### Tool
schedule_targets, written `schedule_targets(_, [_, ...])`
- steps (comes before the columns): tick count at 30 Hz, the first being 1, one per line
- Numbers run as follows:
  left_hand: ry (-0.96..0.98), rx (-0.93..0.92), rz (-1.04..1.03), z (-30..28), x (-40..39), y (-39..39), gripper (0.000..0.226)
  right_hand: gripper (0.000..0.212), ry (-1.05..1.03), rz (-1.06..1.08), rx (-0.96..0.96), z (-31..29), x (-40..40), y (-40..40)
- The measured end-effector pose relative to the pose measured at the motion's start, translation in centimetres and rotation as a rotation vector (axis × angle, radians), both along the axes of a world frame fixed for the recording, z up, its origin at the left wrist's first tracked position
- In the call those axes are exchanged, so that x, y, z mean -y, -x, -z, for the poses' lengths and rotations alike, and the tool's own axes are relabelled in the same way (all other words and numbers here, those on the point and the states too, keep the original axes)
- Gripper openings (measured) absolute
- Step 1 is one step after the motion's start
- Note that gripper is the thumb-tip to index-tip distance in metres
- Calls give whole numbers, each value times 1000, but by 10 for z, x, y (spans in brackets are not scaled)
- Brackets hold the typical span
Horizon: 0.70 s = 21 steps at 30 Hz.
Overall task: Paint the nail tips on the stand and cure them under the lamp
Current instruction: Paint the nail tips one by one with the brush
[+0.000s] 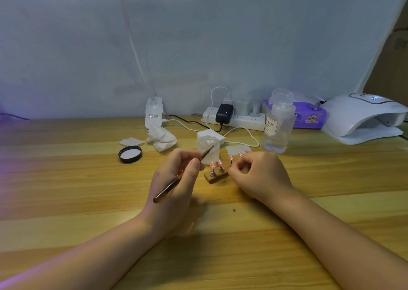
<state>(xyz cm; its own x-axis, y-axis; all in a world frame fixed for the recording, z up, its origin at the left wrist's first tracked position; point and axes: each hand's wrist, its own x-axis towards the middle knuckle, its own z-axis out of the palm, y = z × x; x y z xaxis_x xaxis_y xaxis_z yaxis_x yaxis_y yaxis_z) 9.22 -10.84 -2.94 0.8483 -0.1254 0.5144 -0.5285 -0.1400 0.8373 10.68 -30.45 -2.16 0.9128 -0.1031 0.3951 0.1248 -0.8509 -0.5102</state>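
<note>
L hand (176,179) pinching brush (176,180), R hand (258,175) on stand (216,176)

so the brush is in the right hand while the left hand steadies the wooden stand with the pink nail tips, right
Not quite: the hands are swapped. In the head view the left hand holds the brush, and the right hand is at the wooden stand that carries the pink nail tips.
</note>
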Motion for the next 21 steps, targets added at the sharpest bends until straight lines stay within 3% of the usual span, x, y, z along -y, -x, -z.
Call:
schedule_targets(7, [-12,8,-3,1,0,0,20,23,107,-2,-93,1,3,-3])
schedule_targets(14, [-9,14,5,0,-1,0,20,22,89,-108,-65,5,1,-2])
schedule_targets(21, [-20,16,9,-1,0,1,24,22,86,-73,-26,5,0,-3])
